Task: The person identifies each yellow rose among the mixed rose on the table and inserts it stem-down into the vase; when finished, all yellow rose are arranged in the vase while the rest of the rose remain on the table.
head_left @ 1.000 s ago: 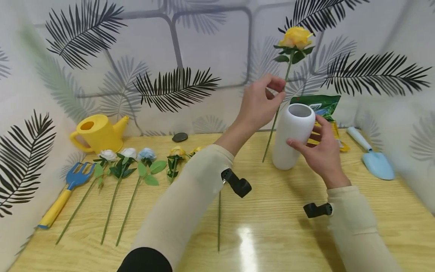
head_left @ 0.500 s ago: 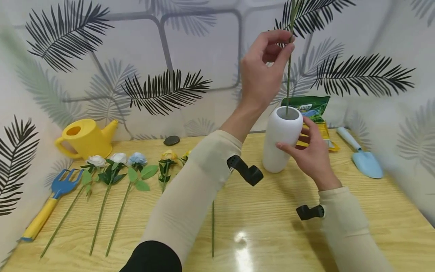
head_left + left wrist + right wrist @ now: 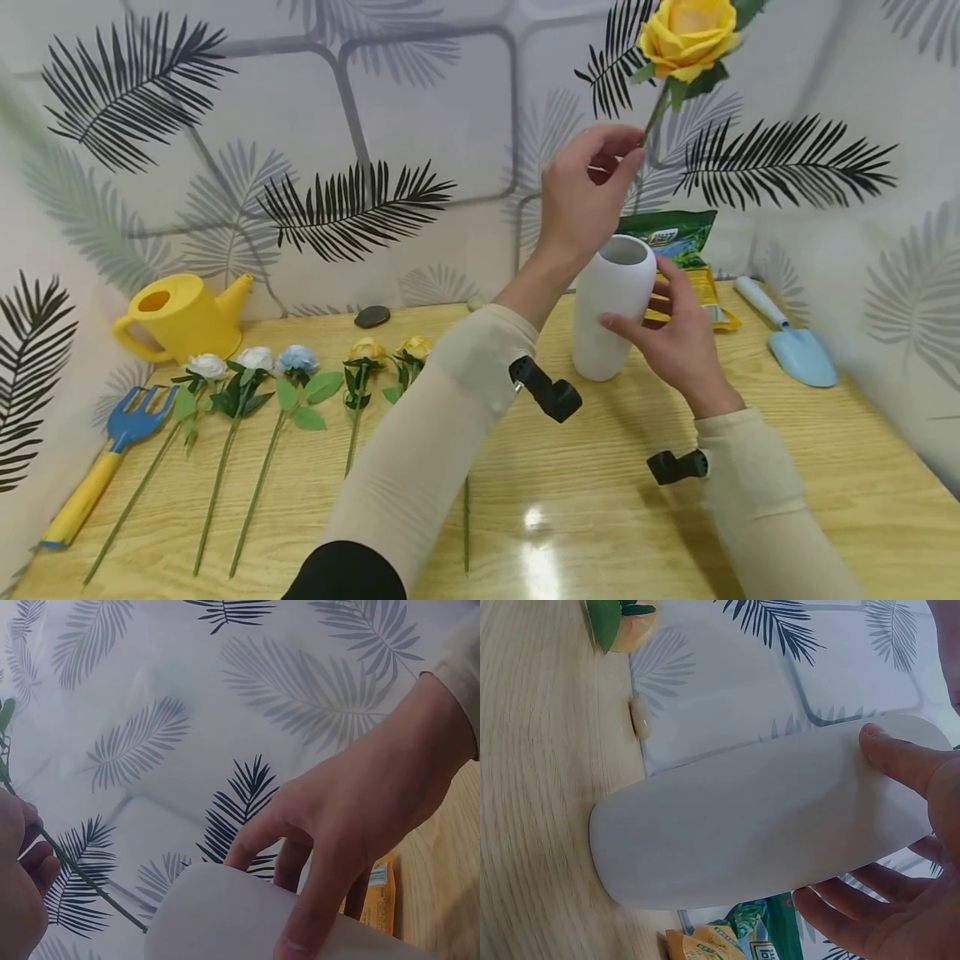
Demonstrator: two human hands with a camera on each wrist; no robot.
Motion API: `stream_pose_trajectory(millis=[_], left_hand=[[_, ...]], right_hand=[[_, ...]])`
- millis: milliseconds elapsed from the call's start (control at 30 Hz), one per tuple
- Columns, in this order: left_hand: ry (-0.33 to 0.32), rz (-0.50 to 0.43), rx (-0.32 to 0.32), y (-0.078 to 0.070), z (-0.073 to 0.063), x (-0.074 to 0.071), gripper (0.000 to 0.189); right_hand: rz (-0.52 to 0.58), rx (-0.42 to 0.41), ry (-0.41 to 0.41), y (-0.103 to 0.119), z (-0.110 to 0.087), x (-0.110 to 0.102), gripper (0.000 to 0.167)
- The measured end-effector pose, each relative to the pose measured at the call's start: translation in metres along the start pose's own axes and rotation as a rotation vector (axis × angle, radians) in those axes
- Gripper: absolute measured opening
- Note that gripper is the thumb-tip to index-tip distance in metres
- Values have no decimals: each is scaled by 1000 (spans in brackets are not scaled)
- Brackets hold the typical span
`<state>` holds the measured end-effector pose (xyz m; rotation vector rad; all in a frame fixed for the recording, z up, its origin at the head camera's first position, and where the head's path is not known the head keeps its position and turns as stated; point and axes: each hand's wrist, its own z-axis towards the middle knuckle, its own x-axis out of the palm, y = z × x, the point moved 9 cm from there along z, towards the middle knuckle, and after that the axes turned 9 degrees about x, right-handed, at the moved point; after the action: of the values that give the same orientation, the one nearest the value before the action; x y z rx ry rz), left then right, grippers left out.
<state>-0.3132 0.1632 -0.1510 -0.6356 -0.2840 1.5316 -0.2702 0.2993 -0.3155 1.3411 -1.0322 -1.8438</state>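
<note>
In the head view my left hand pinches the stem of a yellow rose above the white vase. The bloom leans up and to the right. Seen from the left wrist, the green stem slants down to the edge of the vase's mouth end; its lower tip is hidden. My right hand grips the upper side of the vase, thumb in front and fingers behind. In the right wrist view the vase's base rests on the wooden table.
Left on the table lie two white roses, a blue rose and yellow roses. A yellow watering can, a blue hand fork and a dark stone are near the back. Right stand a green-yellow packet and a blue trowel.
My left hand raised the rose from beside the vase to over its mouth, then came down, and the bloom is back in the head view, tilted right. The right hand keeps its hold on the vase.
</note>
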Motion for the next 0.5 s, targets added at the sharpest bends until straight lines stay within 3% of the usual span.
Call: stream_pose_trajectory(millis=[200, 367, 500], left_hand=[[7, -23, 27, -2, -3, 2, 21], [-14, -70, 138, -22, 3, -1, 22], [-14, -105, 161, -31, 8, 0, 21]], right_hand=[[9, 13, 15, -2, 0, 4, 92], [8, 30, 25, -3, 1, 4, 93], [5, 37, 22, -4, 2, 2, 93]])
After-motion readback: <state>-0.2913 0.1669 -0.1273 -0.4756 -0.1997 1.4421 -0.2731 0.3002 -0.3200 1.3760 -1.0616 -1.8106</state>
